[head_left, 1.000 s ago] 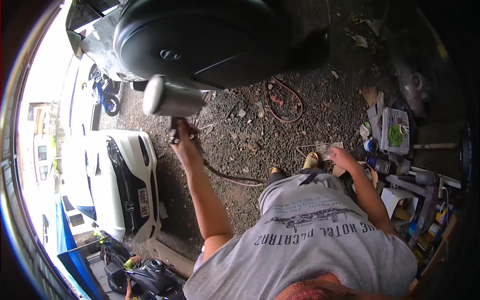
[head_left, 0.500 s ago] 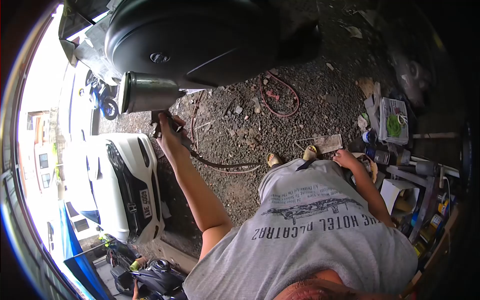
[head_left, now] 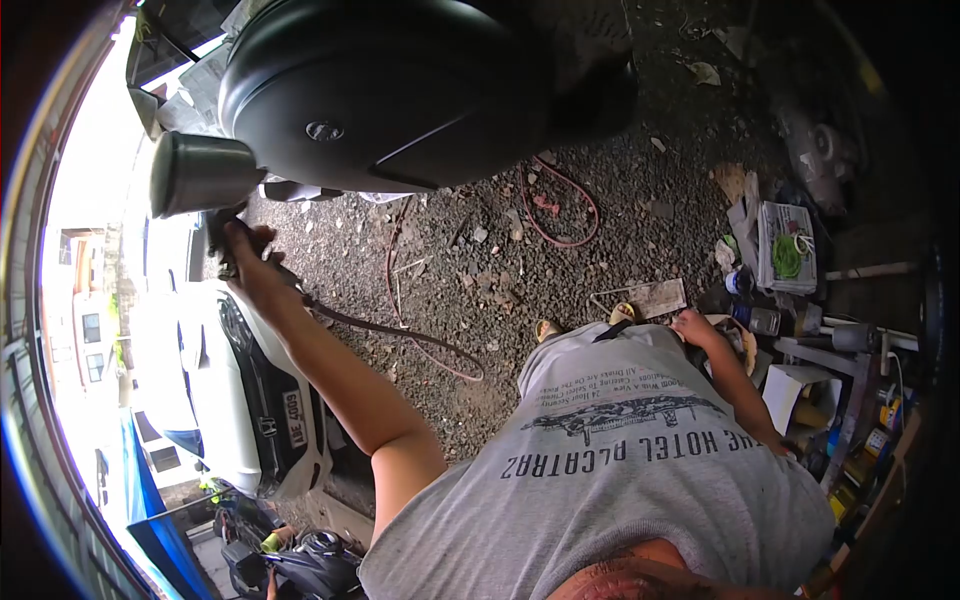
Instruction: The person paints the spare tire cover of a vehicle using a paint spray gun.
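**Spray gun up at the black panel's corner!**

Head view — the left hand (head_left: pixel 252 268) has its fingers wrapped round the spray gun (head_left: pixel 218 228), metal cup (head_left: pixel 205 176) on top, right beside the left end of the big black panel (head_left: pixel 390 110). A hose (head_left: pixel 400 330) trails from the grip towards the gravel (head_left: pixel 470 270). The right hand (head_left: pixel 692 327) hangs low near the shirt (head_left: pixel 620 450) — whether its fingers hold anything, I can't tell. A flat board (head_left: pixel 655 298) lies close by, and papers (head_left: pixel 778 235) sit at the gravel's right edge. White car (head_left: pixel 225 430) along the left edge!
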### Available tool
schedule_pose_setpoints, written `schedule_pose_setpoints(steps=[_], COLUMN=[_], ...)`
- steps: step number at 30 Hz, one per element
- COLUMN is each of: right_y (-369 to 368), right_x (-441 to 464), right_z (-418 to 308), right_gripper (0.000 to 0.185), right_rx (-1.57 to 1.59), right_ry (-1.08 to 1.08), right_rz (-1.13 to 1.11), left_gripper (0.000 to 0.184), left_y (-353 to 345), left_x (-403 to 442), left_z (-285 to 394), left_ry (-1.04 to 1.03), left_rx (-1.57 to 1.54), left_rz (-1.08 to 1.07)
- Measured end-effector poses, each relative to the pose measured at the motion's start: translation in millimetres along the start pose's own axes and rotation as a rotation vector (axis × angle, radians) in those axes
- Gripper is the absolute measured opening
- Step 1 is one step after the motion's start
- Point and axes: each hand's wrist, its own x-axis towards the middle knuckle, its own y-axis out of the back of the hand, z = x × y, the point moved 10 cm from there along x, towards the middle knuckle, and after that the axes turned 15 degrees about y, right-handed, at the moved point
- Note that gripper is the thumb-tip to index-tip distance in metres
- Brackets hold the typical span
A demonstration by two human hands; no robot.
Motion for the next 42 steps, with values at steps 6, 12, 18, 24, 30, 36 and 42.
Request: schedule_pose_setpoints(steps=[6, 12, 18, 24, 30, 36, 42], right_y=[6, 0, -3, -31, -54, -102, -120], right_x=[0, 14, 12, 9, -18, -5, -13], right_z=[-1, 12, 7, 23, -23, -39, -56], right_gripper=[0.050, 0.047, 0.039, 0.036, 0.030, 0.028, 0.032], right_rx=[-0.066, -0.027, -0.040, -0.014, 0.102, -0.035, 0.032], right_ry=[-0.017, -0.023, 0.037, 0.021, -0.093, -0.086, -0.060], right_rz=[-0.026, -0.032, 0.050, 0.011, 0.027, 0.057, 0.174], left_gripper=[0.033, 0.030, 0.034, 0.043, 0.037, 0.040, 0.041], left_y=[2, -49, -80, -47, -11, -47, -123], left_x=[5, -35, -34, 56, 189, 261, 241], left_z=[30, 39, 61, 110, 132, 169, 213], left_ry=[-0.053, -0.135, -0.084, -0.146, -0.021, -0.133, -0.248], left_rx=[0.013, 0.136, 0.159, 0.126, -0.061, 0.047, 0.385], left_rz=[-0.004, -0.455, -0.669, -0.393, -0.408, -0.548, -0.502])
